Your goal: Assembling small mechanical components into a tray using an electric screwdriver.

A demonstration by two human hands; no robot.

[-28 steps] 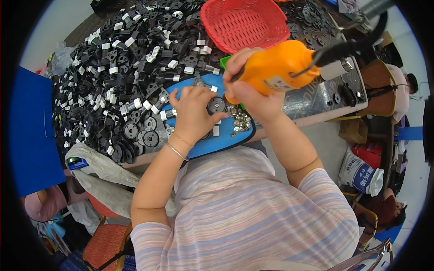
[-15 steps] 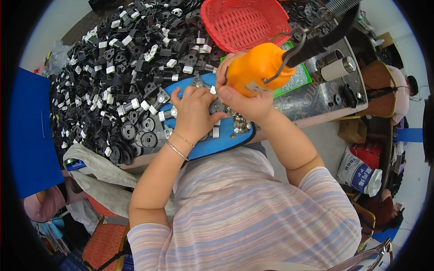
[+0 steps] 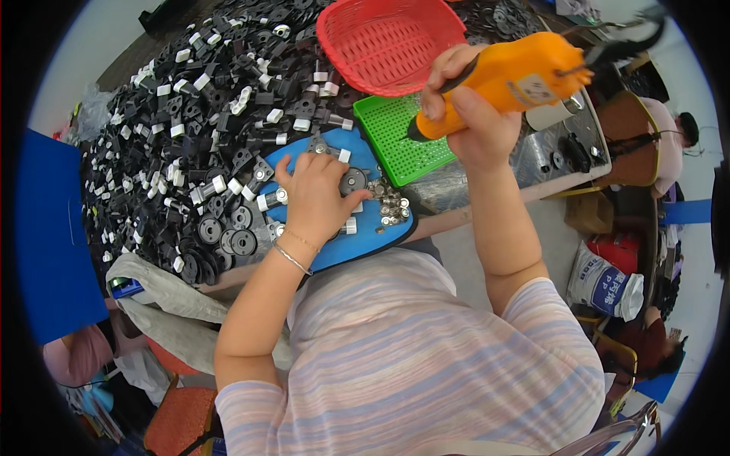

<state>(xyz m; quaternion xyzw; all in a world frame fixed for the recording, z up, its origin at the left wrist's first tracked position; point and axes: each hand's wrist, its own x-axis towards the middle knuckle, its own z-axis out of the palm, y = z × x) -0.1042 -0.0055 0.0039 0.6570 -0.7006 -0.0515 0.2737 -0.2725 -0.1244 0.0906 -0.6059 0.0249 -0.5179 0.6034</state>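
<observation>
My right hand (image 3: pixel 479 106) grips an orange electric screwdriver (image 3: pixel 525 80), raised and tilted, its dark tip pointing down-left over a green tray (image 3: pixel 378 156). The screwdriver's rear end hangs from a hook and spring. On the blue mat (image 3: pixel 380 247), my left hand (image 3: pixel 312 194) lies with fingers curled and thumb apart, closed about a black round part (image 3: pixel 353 179). White-tipped black pieces stick out around that hand, which hides much of them. Small metal fittings (image 3: pixel 393 207) are heaped on the mat, just right of my left thumb.
A large pile of black and white parts (image 3: pixel 182 129) covers the table's left side. A red basket (image 3: pixel 391 45) stands behind the tray. Grey cloth (image 3: pixel 163 304) drapes over the table's near left edge. Other people sit at far left and right.
My right hand has lifted the screwdriver away from the mat, up and to the right, uncovering the green tray. My left hand keeps its place on the parts.
</observation>
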